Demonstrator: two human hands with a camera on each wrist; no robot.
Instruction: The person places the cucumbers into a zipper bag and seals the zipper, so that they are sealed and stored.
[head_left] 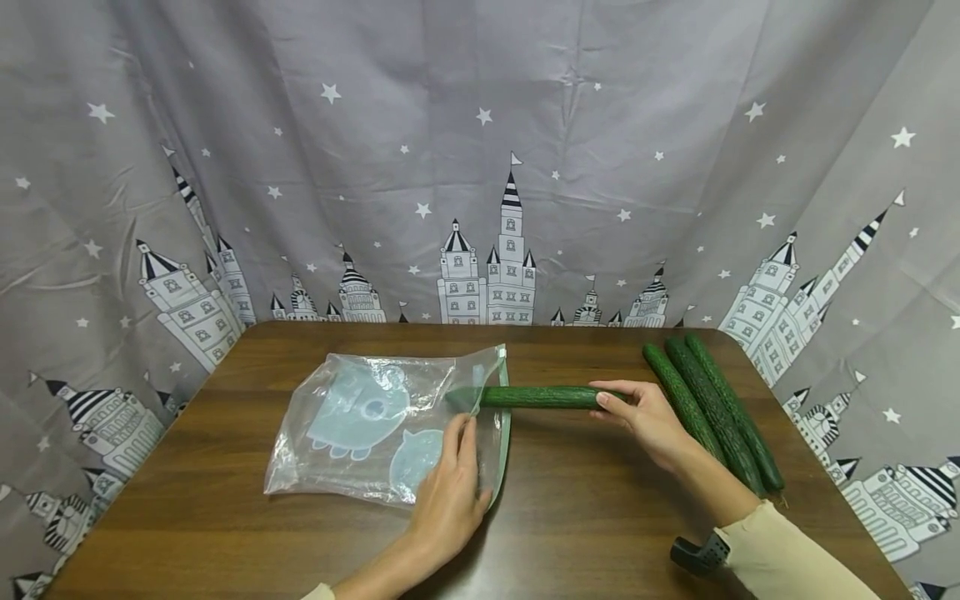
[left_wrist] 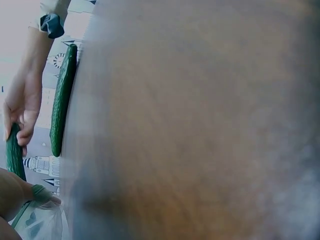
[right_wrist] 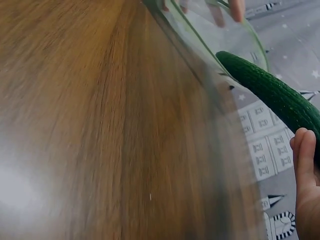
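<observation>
A long green cucumber point(head_left: 540, 397) is held level by its right end in my right hand point(head_left: 645, 417), thumb in front. Its far end reaches through the mouth of a clear zip bag point(head_left: 442, 383) printed with pale blue animal figures. My left hand point(head_left: 450, 492) pinches the bag's near side by the green-edged opening. In the right wrist view the cucumber point(right_wrist: 270, 90) points into the spread mouth of the bag, its tip at the green rim. The left wrist view shows the right hand point(left_wrist: 25, 105) gripping the cucumber, with part of the bag point(left_wrist: 40, 220) below.
Three more cucumbers point(head_left: 708, 412) lie side by side at the right of the brown wooden table point(head_left: 570, 517). A grey curtain point(head_left: 480, 167) with stars and castles hangs behind the table and along its sides. A dark wrist strap point(head_left: 699, 556) sits at the right sleeve.
</observation>
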